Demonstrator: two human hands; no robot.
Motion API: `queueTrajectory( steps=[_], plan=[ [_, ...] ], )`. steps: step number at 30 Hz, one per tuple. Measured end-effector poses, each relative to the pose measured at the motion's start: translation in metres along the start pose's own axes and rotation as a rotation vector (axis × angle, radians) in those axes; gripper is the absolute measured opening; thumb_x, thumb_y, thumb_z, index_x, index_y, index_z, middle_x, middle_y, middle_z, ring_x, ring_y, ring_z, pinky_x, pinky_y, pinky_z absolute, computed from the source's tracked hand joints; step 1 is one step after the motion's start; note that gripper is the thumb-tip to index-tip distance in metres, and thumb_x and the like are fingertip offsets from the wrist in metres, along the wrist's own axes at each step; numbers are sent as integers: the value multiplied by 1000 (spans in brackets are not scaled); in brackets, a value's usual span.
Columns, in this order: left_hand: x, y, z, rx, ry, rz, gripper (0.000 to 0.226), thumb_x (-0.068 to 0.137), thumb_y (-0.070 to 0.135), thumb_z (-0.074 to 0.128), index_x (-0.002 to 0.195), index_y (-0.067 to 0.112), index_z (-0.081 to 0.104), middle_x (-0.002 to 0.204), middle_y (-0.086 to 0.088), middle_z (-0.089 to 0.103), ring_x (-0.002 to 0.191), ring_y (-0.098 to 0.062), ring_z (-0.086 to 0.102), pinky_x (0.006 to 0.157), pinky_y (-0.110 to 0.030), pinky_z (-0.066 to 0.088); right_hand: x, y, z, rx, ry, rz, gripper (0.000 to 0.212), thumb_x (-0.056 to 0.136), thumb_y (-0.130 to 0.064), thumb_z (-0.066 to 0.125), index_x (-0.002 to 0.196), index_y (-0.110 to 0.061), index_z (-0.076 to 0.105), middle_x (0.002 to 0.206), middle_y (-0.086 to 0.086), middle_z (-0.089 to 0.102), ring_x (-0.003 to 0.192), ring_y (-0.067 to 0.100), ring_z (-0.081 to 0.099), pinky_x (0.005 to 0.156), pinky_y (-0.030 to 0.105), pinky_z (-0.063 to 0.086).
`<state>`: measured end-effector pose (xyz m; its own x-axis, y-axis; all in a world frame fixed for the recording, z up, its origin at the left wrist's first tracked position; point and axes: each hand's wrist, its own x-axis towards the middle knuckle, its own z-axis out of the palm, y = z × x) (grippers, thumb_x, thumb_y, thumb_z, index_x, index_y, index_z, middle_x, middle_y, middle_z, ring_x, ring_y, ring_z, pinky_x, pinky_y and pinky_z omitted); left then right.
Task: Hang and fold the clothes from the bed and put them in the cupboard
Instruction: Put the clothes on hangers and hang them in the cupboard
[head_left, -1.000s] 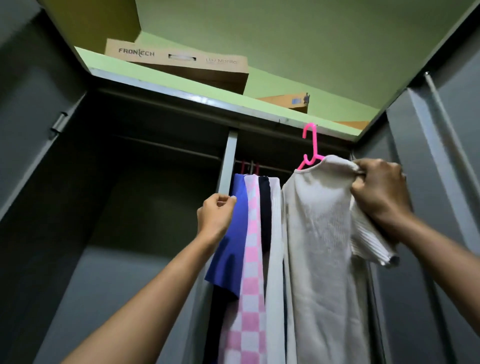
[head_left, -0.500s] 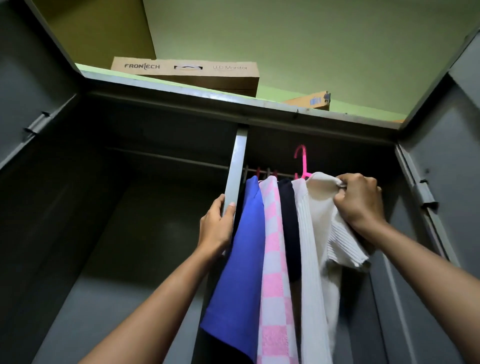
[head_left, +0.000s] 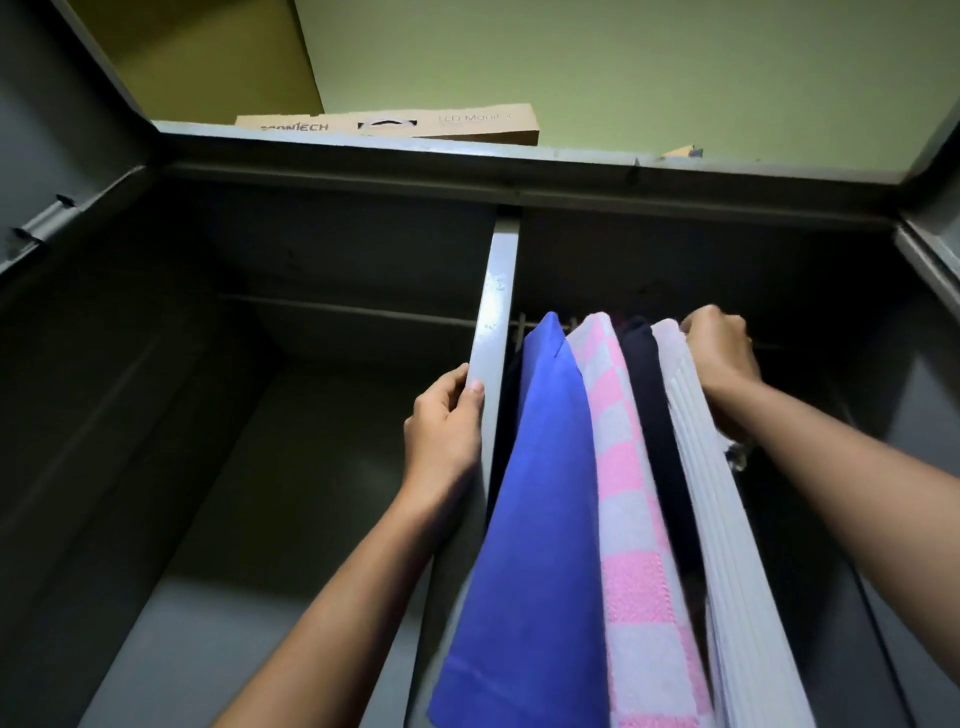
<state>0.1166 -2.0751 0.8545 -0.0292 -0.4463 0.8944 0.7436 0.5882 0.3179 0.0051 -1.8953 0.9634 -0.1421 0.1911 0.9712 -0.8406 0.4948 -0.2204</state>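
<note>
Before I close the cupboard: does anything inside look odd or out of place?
Nothing looks damaged or fallen. The clothes hang bunched tight against the divider. The right hand grips the white top at its upper end, hiding its hanger, so whether it is hooked cannot be told.

Dim, shadowed interior; wide-angle edge warp

Center frame, the left hand (head_left: 444, 426) grips the cupboard divider (head_left: 493, 332); right of it, the right hand (head_left: 719, 358) clutches the white ribbed garment (head_left: 711, 493) beside hanging clothes.
</note>
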Motion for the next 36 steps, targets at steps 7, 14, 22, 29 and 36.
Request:
queueTrajectory(
  steps=[7,14,22,29,36],
  plan=[
    [-10,10,0,38,39,-10,35,98,25,45,131,17,53,122,-2,60,110,-17,57,93,-34,48,-11,-11,-15,265,137,121,29,94,-21,52,85,4,63,81,13,57,76,25,56,65,26,38],
    [-32,26,-4,35,110,-173,32,98,28,41,116,14,64,102,1,61,91,-11,50,74,-19,34,-40,-30,-34,383,54,318,31,91,-20,49,70,-1,60,76,10,55,72,23,52,63,29,37],
    [-86,51,-11,50,86,-423,42,99,31,37,137,17,46,137,-4,50,131,-23,35,100,-27,28,-118,-40,-57,327,-248,280,33,92,-35,47,75,-9,60,79,10,62,71,24,58,61,35,50],
    [-142,70,-22,105,-40,-519,46,98,37,36,138,16,45,146,-2,42,133,-23,37,110,-31,27,-192,-61,-110,322,-505,342,38,96,-33,46,104,-1,65,90,16,63,79,27,61,75,50,57],
    [-190,115,-24,-53,-178,-624,42,98,32,41,133,12,51,139,-3,49,130,-22,41,110,-32,29,-243,-70,-161,333,-655,565,45,96,-43,43,107,-2,60,107,26,60,76,21,54,58,29,49]
  ],
)
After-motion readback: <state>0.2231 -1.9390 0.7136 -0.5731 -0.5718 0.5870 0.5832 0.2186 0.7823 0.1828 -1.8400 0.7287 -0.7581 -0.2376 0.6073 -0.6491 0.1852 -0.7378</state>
